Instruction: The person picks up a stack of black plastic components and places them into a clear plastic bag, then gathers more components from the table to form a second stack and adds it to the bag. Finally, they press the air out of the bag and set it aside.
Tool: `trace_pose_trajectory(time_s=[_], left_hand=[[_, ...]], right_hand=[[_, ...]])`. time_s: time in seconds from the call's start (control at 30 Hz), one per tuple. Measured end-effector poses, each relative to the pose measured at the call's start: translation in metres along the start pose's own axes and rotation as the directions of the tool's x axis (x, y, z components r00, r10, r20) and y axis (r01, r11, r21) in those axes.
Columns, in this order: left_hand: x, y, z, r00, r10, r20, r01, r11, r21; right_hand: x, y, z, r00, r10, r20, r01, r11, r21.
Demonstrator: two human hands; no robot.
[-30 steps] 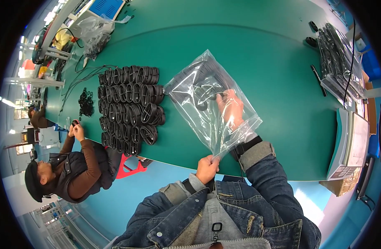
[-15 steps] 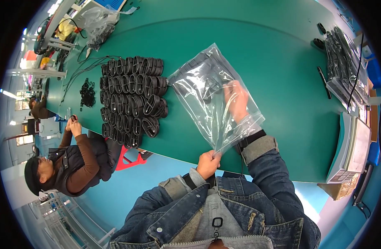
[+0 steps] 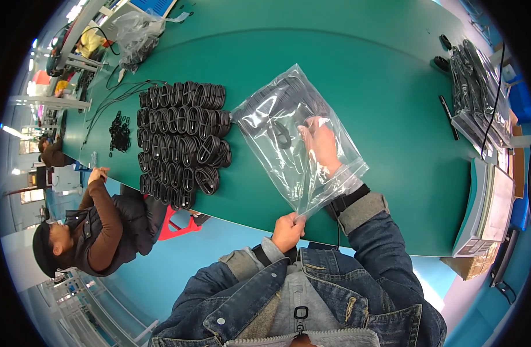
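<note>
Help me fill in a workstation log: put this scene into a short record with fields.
Left hand: the left hand grips the near end of the clear bag
Right hand: the right hand appears to be inside the bag; its grip is unclear
Bag contents: dark coiled cables
Left of bag: rows of bundled black cables, then a pile of small black pieces
Far right: filled clear bags, a black pen
Surface: green table
Nearby: a seated co-worker

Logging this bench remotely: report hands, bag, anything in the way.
Left hand pinching clear plastic bag by near corner. Right hand inside, grip unclear. Coiled black cables inside too. Cable bundles just left; no obstruction seen.
</note>
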State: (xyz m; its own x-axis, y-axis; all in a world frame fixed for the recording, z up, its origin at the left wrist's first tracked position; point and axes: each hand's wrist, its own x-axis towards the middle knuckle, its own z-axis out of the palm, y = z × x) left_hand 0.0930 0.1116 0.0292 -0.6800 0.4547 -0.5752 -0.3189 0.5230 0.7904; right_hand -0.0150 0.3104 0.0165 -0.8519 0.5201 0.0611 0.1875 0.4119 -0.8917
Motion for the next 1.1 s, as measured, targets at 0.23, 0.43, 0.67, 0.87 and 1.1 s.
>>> trace_pose_trajectory(time_s=[0.23, 0.43, 0.67, 0.87, 1.1], left_hand=[[0.001, -0.006, 0.003, 1.0, 0.005, 0.008, -0.004, 0.999, -0.045], [0.001, -0.006, 0.0, 0.999, 0.039, -0.016, -0.039, 0.999, -0.033], [0.002, -0.008, 0.003, 0.999, 0.031, -0.02, -0.032, 0.998, -0.047], [0.001, -0.007, 0.003, 0.999, 0.024, -0.023, -0.024, 1.0, -0.006], [0.001, -0.002, 0.003, 0.999, 0.048, -0.011, -0.048, 0.999, 0.0]], right_hand=[[0.001, 0.009, 0.011, 0.988, -0.008, -0.152, -0.011, 0.993, -0.12], [-0.005, -0.017, 0.004, 0.989, 0.121, -0.082, -0.123, 0.992, -0.014], [-0.009, -0.003, 0.004, 0.832, -0.491, 0.259, 0.548, 0.801, -0.241], [-0.008, 0.003, 0.012, 0.895, -0.381, 0.231, 0.43, 0.873, -0.231], [-0.013, 0.005, 0.014, 0.979, -0.198, 0.055, 0.204, 0.97, -0.134]])
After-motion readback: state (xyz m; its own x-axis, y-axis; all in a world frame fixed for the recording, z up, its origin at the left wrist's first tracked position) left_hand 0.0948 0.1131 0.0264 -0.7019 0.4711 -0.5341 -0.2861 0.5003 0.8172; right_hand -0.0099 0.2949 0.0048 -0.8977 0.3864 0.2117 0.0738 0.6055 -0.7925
